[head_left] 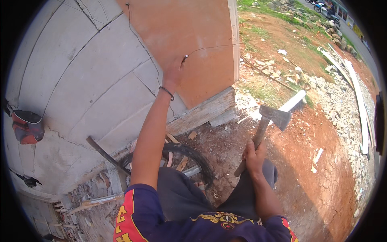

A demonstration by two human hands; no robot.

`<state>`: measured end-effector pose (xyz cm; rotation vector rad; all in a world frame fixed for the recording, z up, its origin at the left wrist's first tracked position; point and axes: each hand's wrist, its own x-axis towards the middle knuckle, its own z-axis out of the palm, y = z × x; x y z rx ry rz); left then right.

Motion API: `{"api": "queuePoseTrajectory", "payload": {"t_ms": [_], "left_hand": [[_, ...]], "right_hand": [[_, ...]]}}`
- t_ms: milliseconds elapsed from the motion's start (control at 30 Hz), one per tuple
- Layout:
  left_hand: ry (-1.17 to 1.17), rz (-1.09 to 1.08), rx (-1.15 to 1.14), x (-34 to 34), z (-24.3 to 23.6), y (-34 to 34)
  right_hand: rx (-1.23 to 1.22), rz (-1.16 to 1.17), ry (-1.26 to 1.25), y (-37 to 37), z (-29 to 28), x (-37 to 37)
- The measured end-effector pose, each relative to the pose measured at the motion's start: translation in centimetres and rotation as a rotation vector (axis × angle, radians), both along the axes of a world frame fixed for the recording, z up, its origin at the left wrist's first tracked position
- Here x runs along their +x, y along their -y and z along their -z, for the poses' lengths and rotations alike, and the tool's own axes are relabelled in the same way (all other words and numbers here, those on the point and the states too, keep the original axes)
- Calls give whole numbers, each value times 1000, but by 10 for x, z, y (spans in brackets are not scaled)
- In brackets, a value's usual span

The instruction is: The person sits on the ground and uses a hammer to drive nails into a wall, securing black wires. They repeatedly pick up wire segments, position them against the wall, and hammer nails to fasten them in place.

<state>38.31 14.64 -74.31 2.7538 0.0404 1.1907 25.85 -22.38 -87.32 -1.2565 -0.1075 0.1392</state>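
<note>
My left hand (173,76) reaches up to the orange-painted wall panel (205,24). Its fingers are pinched around what looks like a nail (185,57) with a pale, shiny head. A thin string (213,47) runs from there to the panel's right edge. In my right hand (254,156), low over my knee, is a hatchet (263,130), gripped by its wooden handle with the metal head upward. A dark cord (139,38) hangs from a fixing near the top of the wall and passes behind my left wrist.
A red and black bag (27,127) hangs on the grey wall (88,76) at left. Below the wall lie a black tyre (203,163), a dark bar (105,152) and wood scraps. Rubble (336,97) and long white boards (356,94) line the right side of the dirt ground.
</note>
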Motion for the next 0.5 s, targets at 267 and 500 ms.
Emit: {"api": "queuePoseTrajectory", "payload": {"t_ms": [267, 500], "left_hand": [[97, 257, -171, -25, -25, -49], [106, 231, 8, -28, -35, -38]], "right_hand": [[-209, -152, 209, -28, -17, 2], [-354, -158, 514, -80, -83, 15]]}}
